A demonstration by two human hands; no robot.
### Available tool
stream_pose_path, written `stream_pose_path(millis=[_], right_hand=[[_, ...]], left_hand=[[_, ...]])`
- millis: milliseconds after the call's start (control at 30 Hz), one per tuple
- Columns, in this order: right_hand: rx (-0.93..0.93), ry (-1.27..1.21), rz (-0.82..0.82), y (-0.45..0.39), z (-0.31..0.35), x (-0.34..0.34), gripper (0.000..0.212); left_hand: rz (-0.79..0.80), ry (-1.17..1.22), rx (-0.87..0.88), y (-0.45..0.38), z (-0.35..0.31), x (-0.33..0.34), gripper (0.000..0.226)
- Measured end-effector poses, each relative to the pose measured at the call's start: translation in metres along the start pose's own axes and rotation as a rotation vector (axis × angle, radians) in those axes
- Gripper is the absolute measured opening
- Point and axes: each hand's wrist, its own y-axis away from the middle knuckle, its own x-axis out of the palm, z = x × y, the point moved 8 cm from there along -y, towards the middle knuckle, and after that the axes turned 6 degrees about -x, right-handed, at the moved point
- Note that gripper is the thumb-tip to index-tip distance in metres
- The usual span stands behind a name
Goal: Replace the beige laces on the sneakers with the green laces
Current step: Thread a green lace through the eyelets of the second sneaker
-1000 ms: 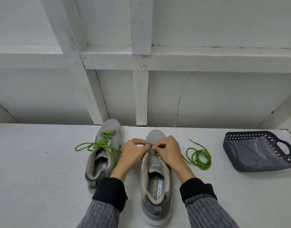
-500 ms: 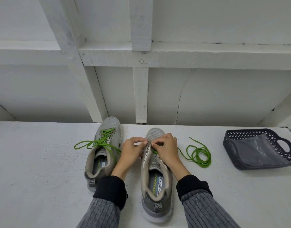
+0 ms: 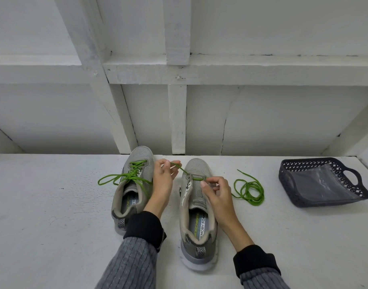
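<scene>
Hands pinch green lace [image 3: 184, 171]: left hand [image 3: 165, 177] its end, right hand [image 3: 215, 189] at unlaced sneaker [image 3: 197, 213]; basket [image 3: 322, 202] rightward.

Two sneakers [image 3: 196, 209] side by side; basket [image 3: 322, 182] far right.

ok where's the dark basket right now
In the head view the dark basket sits on the white surface at the far right, beyond the loose coil of green lace beside the right sneaker, out of both hands' touch.
</scene>
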Motion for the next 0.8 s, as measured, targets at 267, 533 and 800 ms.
stream_pose_path(millis=[267,533,800], right_hand=[[0.025,0.121,-0.167,0.018,0.009,-0.009,0.018],[-0.04,0.227,-0.359,0.028,0.023,-0.019,0.01],[-0.085,0.254,-0.389,0.026,0.029,-0.021,0.012]], left_hand=[[0.166,-0.467,0.281,0.003,-0.032,0.005,0.022],[0.096,-1.296,0.604,0.013,-0.033,0.016,0.02],[0.106,-0.391,0.075,0.006,-0.021,-0.001,0.017]])
